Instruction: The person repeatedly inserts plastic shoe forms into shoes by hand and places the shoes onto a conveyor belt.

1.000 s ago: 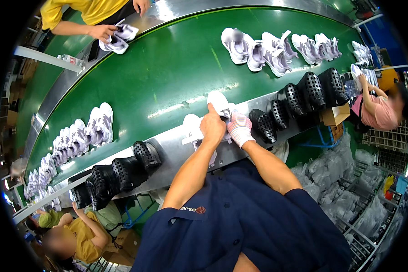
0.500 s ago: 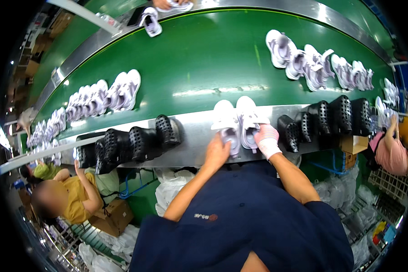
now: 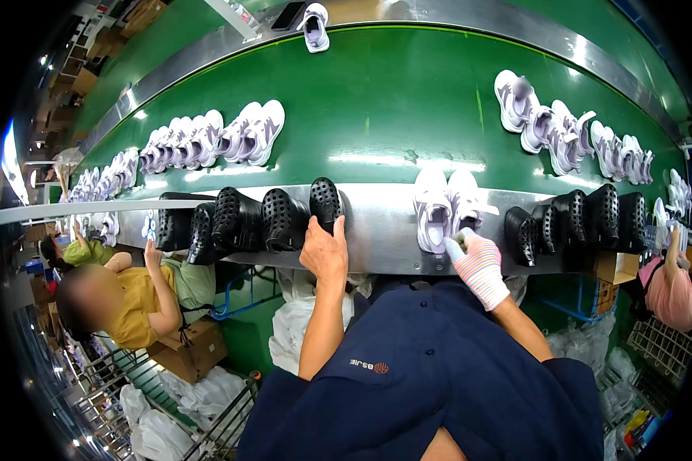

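My bare left hand (image 3: 326, 250) grips the near end of a black perforated shoe form (image 3: 327, 198), thumb and fingers on either side of it. The form stands at the right end of a row on the steel ledge (image 3: 380, 230). To the right, a pair of white sneakers with lilac linings sits on the ledge, toes pointing away from me. My right hand (image 3: 480, 269), in a striped knit glove, is closed at the heel of the right sneaker (image 3: 463, 196). The left sneaker (image 3: 433, 207) stands beside it, untouched.
Black perforated forms (image 3: 570, 219) also line the ledge at right. White sneakers stand in rows on the green belt (image 3: 384, 100), left (image 3: 200, 138) and right (image 3: 561, 138). A phone (image 3: 289, 15) and single sneaker (image 3: 314, 29) lie across. Co-workers (image 3: 134, 307) sit at both sides.
My left hand has let go of the left sneaker and moved left onto the black form. My right hand stays by the right sneaker's heel. The view has shifted; the hand across the belt is gone.
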Demonstrator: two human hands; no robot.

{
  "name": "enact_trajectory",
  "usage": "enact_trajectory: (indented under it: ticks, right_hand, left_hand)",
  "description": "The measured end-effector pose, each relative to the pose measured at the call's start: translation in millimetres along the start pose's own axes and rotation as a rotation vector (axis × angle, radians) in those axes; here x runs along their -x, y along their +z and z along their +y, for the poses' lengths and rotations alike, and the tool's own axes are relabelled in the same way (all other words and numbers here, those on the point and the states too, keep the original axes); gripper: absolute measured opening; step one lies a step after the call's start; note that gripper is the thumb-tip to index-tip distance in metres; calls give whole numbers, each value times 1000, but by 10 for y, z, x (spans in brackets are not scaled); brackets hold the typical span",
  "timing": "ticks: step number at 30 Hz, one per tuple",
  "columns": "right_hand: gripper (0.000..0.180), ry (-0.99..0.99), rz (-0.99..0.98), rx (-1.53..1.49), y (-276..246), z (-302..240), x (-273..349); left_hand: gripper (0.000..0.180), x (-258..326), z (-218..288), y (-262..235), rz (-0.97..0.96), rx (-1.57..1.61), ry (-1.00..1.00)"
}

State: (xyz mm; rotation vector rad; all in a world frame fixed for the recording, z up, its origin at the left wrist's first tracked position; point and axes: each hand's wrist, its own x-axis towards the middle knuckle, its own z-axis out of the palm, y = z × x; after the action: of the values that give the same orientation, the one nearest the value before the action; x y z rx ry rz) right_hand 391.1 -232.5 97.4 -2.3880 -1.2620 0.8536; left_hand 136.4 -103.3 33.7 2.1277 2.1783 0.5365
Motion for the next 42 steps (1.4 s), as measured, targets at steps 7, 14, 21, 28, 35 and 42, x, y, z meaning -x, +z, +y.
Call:
enact_trajectory:
  ticks: [7, 14, 21, 28, 35, 42]
  right_hand:
    - [52, -46, -46, -416, 316, -351, -72]
    - [29, 213, -527, -1436, 115, -627, -22]
    - [45, -299, -182, -548, 126, -468, 215]
    - [56, -85, -102, -269, 111, -192, 452]
    - [50, 185, -180, 57, -64, 149, 319]
    - [25, 92, -40, 181, 222, 143, -136]
  left_hand:
    - [40, 96, 242, -505, 19, 291, 200]
    - [38, 186, 575, -748, -157, 796, 538]
    - [28, -106, 877, -255, -1021, 1492, -139]
    - [29, 183, 1161, 108, -772, 1289, -116]
    - [35, 229, 1265, 414, -477, 417, 472]
    - [20, 186, 1355, 701, -634, 558, 924]
